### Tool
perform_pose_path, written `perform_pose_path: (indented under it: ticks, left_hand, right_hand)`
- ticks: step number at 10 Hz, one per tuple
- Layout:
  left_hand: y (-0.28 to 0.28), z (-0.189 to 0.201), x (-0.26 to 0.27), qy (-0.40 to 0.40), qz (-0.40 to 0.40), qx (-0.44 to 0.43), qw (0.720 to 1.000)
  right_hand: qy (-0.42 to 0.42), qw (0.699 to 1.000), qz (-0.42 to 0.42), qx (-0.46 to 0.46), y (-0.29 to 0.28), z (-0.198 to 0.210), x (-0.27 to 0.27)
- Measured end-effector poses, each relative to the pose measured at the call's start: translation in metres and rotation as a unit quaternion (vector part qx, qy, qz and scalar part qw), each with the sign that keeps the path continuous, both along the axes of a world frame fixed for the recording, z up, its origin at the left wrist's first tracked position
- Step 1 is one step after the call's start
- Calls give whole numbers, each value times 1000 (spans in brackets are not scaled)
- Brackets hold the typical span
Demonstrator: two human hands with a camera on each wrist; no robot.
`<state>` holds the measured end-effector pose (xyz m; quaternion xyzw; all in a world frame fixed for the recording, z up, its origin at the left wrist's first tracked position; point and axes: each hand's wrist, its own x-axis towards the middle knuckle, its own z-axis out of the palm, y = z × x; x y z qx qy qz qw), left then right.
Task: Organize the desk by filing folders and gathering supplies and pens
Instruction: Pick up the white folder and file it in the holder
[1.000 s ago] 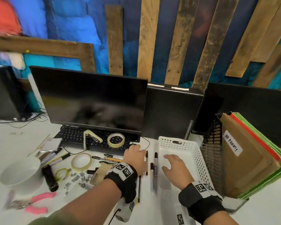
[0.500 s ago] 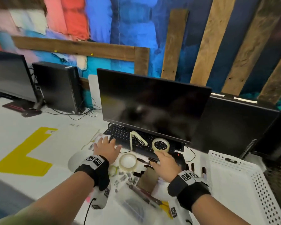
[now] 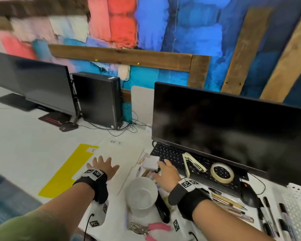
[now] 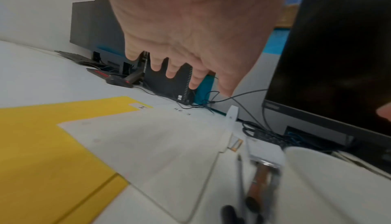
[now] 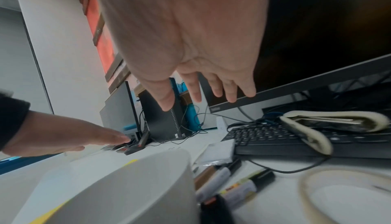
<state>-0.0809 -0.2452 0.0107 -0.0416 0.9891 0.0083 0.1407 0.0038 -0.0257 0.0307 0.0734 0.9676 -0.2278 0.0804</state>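
Observation:
A yellow folder (image 3: 64, 171) lies flat on the white desk, partly under a cream folder (image 3: 123, 157) marked "HR 3". My left hand (image 3: 102, 164) is above the cream folder (image 4: 148, 144) with spread, straight fingers and holds nothing; no frame shows it touching. My right hand (image 3: 163, 169) is open too, over a small white packet (image 3: 151, 162) and loose markers (image 5: 224, 177) left of the keyboard (image 3: 174, 155). A cream stapler (image 3: 193, 164) and a tape roll (image 3: 221, 172) lie on the keyboard. Several pens (image 3: 268, 216) lie at the right.
A white bowl (image 3: 141, 192) stands between my wrists, with pink-handled pliers (image 3: 156, 228) near the desk's front edge. A black mouse (image 3: 249, 194) and a white perforated basket (image 3: 299, 197) are at the right. Monitors (image 3: 233, 129) and a black computer tower (image 3: 97, 100) line the back.
My view has swung left. Both hands have moved left, away from the basket and pens, the left to above the cream folder, the right to the clutter beside the keyboard.

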Motion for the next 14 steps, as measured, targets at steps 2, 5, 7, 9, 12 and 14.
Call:
perform_pose_path:
  ticks: [2,5,7,9,12,14]
  left_hand:
    - [-46,-11,-28,-35,-8,-17,999]
    - [-83,-24,-61,-77,7,8,997]
    - [-106,-48,-77,-153,-43,-18,987]
    - [-120,-67,-79,-183,-91,-31,978]
    - [-166,-64,-104,-95,91,80,988]
    - [-187,-87,-107,-68,221,109,967]
  right_hand:
    - [1,1000,1,-25,-64,3,-45]
    - [-62,994,-26,-92,-146,-3,-100]
    - [-141,969,-105,-175,-178,-38,-117]
    - [-178,939,-209,-209,-201,-71,-118]
    - [-193,941,-235,-150,-192,-86,-127]
    - [-194,952,-220,-86,-210,-107,-121]
